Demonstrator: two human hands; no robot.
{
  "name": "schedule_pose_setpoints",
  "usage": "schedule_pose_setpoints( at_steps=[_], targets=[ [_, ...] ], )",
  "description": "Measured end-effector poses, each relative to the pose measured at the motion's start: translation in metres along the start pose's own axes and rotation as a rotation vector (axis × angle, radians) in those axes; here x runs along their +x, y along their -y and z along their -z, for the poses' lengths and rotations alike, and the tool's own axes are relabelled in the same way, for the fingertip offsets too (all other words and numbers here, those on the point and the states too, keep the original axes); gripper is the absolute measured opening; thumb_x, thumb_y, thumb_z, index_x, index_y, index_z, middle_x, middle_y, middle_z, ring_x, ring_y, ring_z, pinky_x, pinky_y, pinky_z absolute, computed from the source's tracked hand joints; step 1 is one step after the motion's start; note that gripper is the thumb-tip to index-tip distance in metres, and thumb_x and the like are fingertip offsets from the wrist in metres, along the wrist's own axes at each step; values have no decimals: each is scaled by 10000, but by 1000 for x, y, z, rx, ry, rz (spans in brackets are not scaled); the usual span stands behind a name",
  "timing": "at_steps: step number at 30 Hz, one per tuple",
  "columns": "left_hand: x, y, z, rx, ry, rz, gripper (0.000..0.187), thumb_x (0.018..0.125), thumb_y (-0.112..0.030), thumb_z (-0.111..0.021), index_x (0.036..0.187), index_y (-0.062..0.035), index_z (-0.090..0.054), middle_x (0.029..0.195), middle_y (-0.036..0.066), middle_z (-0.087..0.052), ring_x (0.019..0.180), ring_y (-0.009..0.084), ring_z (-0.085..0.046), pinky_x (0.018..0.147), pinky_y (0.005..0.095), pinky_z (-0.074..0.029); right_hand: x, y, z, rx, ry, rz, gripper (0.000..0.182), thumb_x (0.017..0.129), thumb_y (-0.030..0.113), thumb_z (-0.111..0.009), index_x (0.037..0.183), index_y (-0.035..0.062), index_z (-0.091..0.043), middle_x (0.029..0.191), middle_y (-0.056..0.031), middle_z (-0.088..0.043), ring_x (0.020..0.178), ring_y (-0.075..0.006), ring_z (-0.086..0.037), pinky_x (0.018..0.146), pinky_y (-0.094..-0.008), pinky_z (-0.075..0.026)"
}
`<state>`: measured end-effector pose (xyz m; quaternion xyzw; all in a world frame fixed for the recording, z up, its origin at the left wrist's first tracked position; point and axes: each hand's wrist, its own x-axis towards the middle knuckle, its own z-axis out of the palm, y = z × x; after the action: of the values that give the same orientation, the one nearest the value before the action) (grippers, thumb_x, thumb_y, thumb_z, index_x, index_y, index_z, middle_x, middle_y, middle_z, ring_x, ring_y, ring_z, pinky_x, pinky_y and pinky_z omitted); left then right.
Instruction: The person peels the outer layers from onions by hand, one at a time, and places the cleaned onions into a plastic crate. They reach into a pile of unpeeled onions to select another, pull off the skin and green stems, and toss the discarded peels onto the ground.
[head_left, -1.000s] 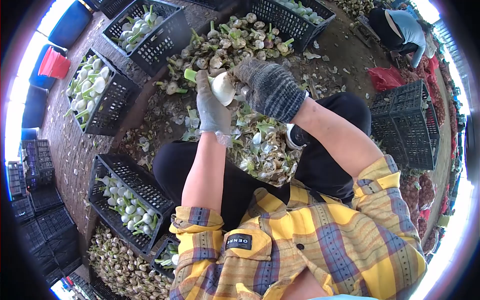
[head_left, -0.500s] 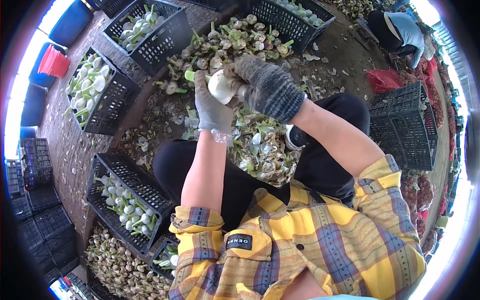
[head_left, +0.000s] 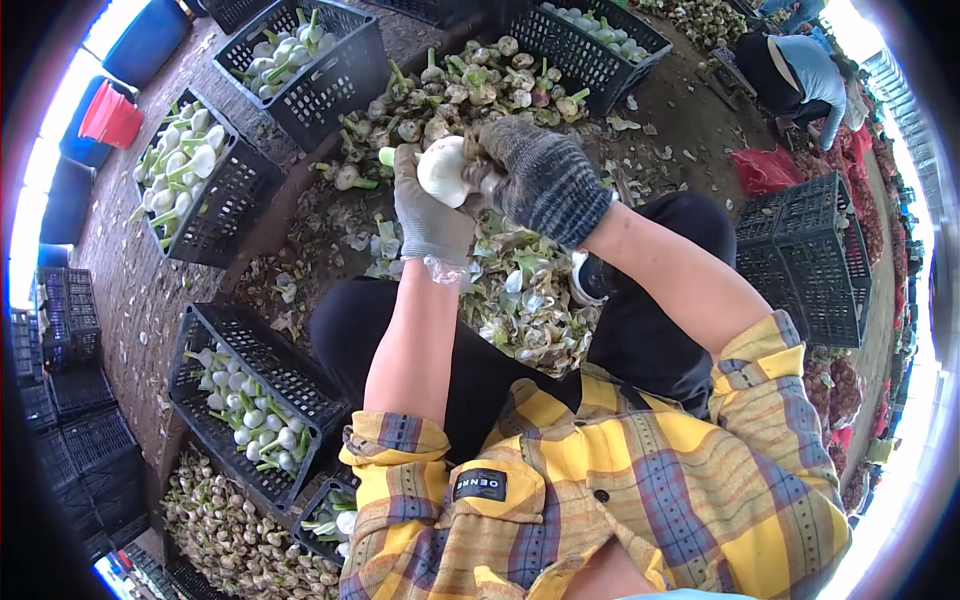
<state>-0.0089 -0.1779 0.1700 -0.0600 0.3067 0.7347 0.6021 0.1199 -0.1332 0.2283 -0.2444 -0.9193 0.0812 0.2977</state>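
Apparently for steadiness, the pale-grey knit-gloved left hand [head_left: 430,215] grasps a round white garlic bulb [head_left: 442,172] before the far heap of brownish bulbs [head_left: 480,84]; the striped dark-grey knit-gloved right hand [head_left: 545,178] meets its right side, that grip too hidden to tell.

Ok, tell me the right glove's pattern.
The right glove has dark and light grey stripes, browner toward the fingers; best seen in the head view.
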Motion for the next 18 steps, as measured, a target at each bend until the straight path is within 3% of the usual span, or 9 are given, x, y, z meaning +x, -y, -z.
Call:
schedule_pose_setpoints(
  at_steps=[2,5,6,9,10,13,17,18],
  targets=[
    [1,-3,7,43,17,23,445,860,-504,-412,937,-107,-599,916,29,-624,845,229,-603,597,369,-488,2,2,-2,65,40,27,246,715,155,-647,922,29,-604,849,-149,-606,784,-321,-589,688,-394,-486],
    [2,-4,5,-172,131,84,446,857,-522,-403,1002,-138,-578,923,49,-621,855,231,-604,545,328,-456,-3,19,-1,314,248,118,190,719,106,-616,894,31,-617,842,-144,-619,784,-323,-587,692,-380,-484],
    [6,-4,4,-141,4,22,468,858,-533,-385,1039,-138,-558,915,74,-621,843,251,-610,487,292,-399,-3,22,-2,326,656,28,184,744,84,-571,916,38,-615,840,-145,-619,790,-326,-583,694,-366,-479],
    [3,-11,11,-29,25,41,489,856,-532,-379,1020,-107,-558,923,67,-621,850,259,-608,513,305,-419,-1,28,20,349,895,-39,173,765,105,-556,911,38,-619,843,-155,-618,803,-321,-585,708,-353,-471],
    [-3,-12,1,-92,-19,47,466,857,-512,-381,1022,-113,-557,938,51,-619,880,239,-596,535,318,-420,0,23,26,343,914,-141,283,791,318,-542,883,74,-652,798,-165,-627,756,-318,-601,692,-397,-472],
    [-1,-9,5,-78,175,-41,435,868,-517,-355,982,-161,-576,880,16,-627,773,198,-610,546,306,-489,13,13,43,107,716,-157,310,774,347,-563,883,73,-658,790,-189,-619,752,-335,-599,703,-397,-475],
    [3,-7,2,-194,50,12,436,873,-510,-334,1010,-172,-573,900,5,-621,814,200,-603,541,322,-490,27,-7,52,18,522,46,380,760,281,-564,1045,31,-593,936,-212,-611,881,-342,-589,794,-385,-463],
    [6,-6,3,-180,91,28,444,874,-515,-325,1005,-170,-571,886,6,-616,776,198,-605,536,315,-497,33,-13,56,-29,556,69,428,761,277,-565,1098,13,-551,994,-215,-600,936,-339,-574,829,-383,-447]
  ],
)
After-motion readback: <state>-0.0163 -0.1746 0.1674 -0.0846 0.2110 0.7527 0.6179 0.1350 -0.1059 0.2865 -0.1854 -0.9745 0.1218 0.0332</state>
